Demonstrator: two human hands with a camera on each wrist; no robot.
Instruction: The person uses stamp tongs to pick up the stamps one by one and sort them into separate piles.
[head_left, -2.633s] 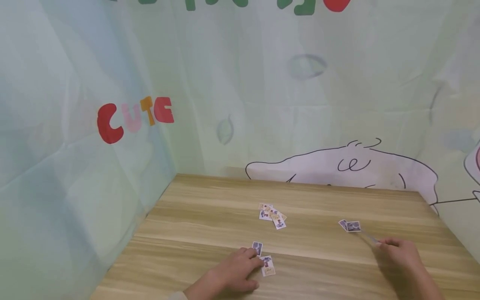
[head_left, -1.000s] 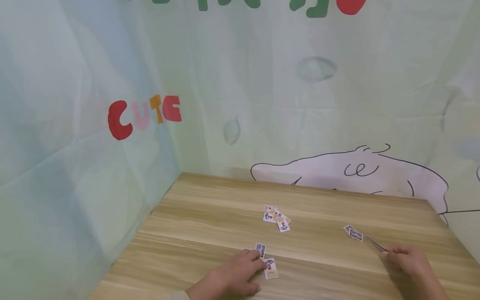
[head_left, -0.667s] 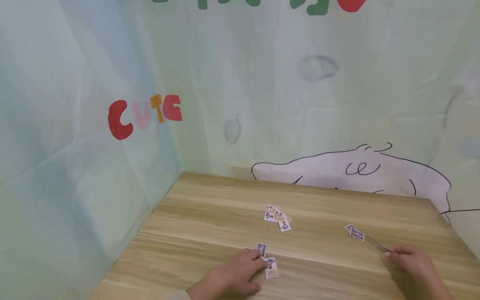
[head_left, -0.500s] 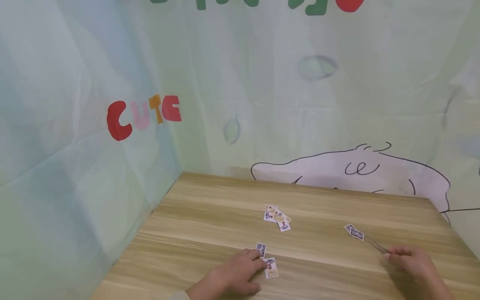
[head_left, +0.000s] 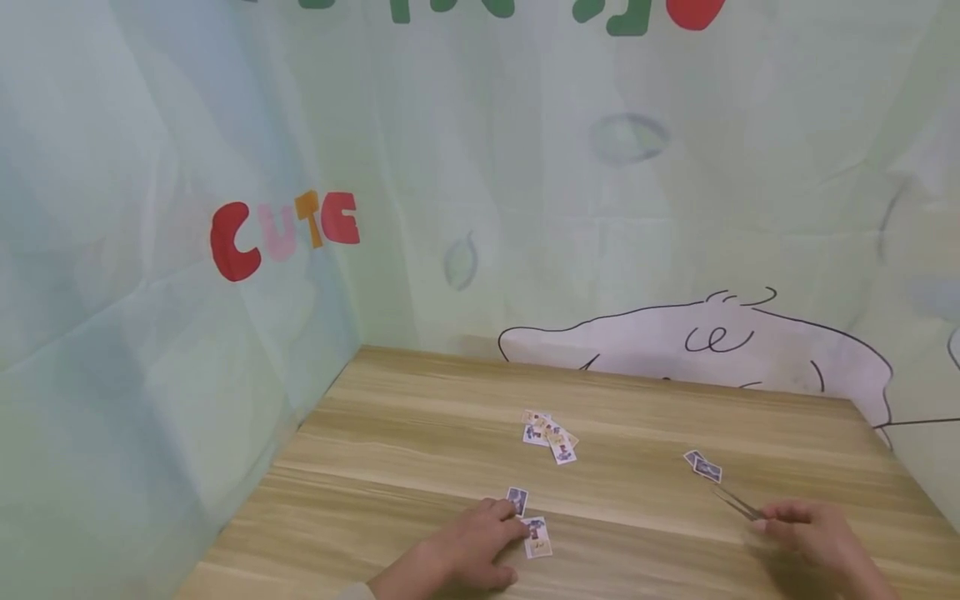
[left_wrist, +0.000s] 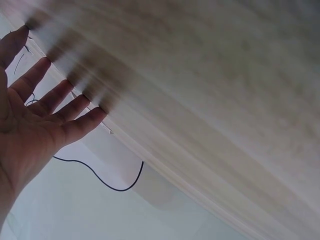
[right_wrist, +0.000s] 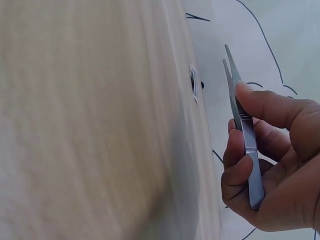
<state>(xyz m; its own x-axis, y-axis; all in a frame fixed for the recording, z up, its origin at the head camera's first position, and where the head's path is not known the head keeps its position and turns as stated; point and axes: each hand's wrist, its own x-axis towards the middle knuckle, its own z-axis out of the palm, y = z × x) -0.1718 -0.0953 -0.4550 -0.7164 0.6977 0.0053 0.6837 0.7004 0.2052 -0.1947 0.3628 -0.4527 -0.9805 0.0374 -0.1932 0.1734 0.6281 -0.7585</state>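
My right hand [head_left: 813,533] pinches metal tweezers [right_wrist: 247,135] between thumb and fingers, their tips slightly apart with nothing between them. Just beyond the tips, in the head view, two dark picture cards [head_left: 707,471] with white borders lie overlapping on the table. My left hand [head_left: 480,546] rests its fingertips on the table, fingers spread and fairly straight in the left wrist view. By its fingertips lie a small dark picture card [head_left: 517,498] and, nearer me, a lighter card [head_left: 537,540] with a coloured figure. The fingers partly cover both.
Several light cards [head_left: 561,448] with coloured figures lie overlapping farther back, mid-table. The wood-grain table [head_left: 405,467] meets a pale green printed cloth [head_left: 420,208] at its back and left. A dark cord [left_wrist: 120,189] shows in the left wrist view.
The upper dark card on the right has turned and lies angled across the other. The tweezers have drawn back from it towards me, tips apart. My left hand stays in place.
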